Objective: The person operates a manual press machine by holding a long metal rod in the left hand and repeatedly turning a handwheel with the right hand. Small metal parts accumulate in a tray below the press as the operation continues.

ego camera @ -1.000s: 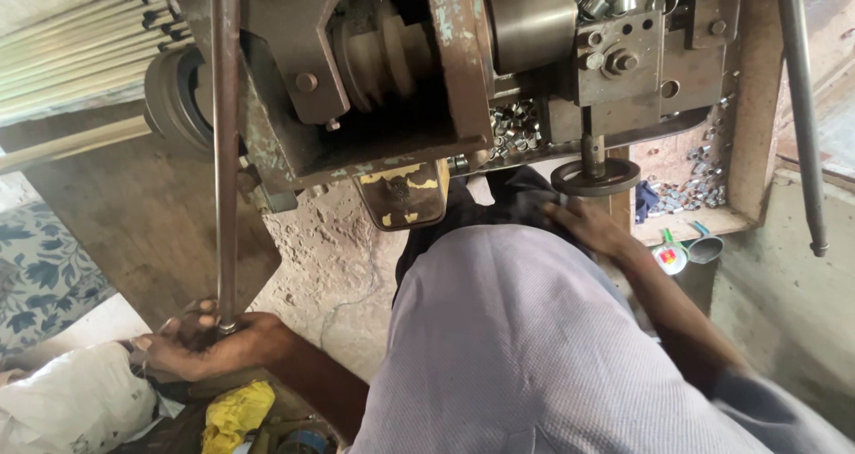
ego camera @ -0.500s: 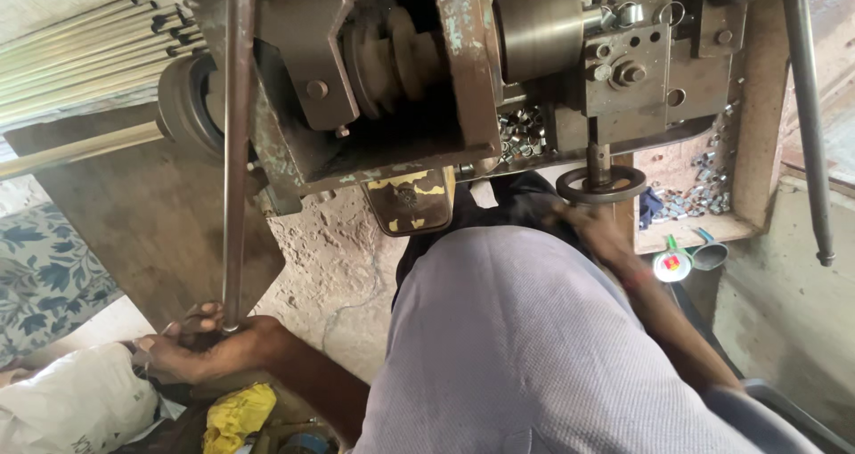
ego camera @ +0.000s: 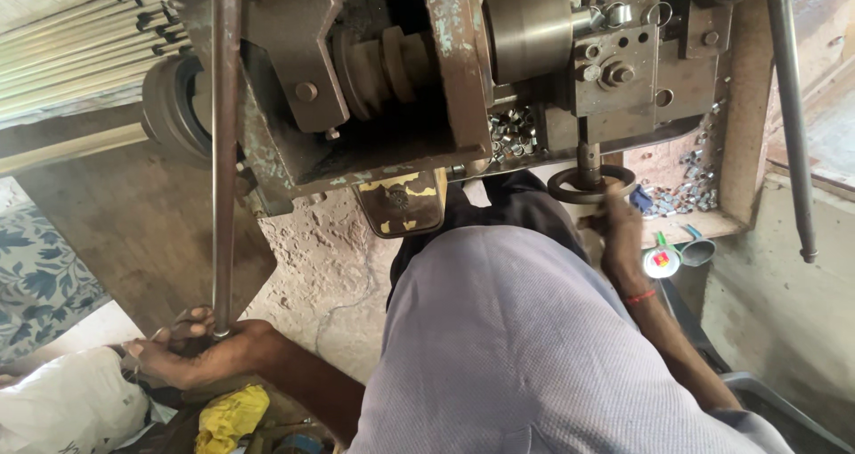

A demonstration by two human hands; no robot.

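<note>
hands on rod and handwheel at an old machine

head view: left hand (ego camera: pixel 191 351) is curling its fingers (ego camera: pixel 183 320) around the bottom end of a long metal rod (ego camera: pixel 224 151), which is standing nearly upright and running up past the left side of the machine (ego camera: pixel 383 80). right hand (ego camera: pixel 621 231) is reaching up to a round handwheel (ego camera: pixel 590 185) hanging below the machine on a short shaft; its fingers are closing on the wheel's rim at the right side. the person's grey shirt (ego camera: pixel 525 356) is filling the lower middle of the picture, between the two arms. a red thread (ego camera: pixel 639 297) is circling the right wrist. small metal rings (ego camera: pixel 690 191) are lying heaped in a wooden tray (ego camera: pixel 739 115) just right of the handwheel, and more are sitting under the machine's drum. a bundle of pale tubes (ego camera: pixel 71 49) is lying at upper left. a yellow cloth (ego camera: pixel 230 416) is lying just below the left hand, and a white sack (ego camera: pixel 67 409) is sitting at lower left beside it.
</note>
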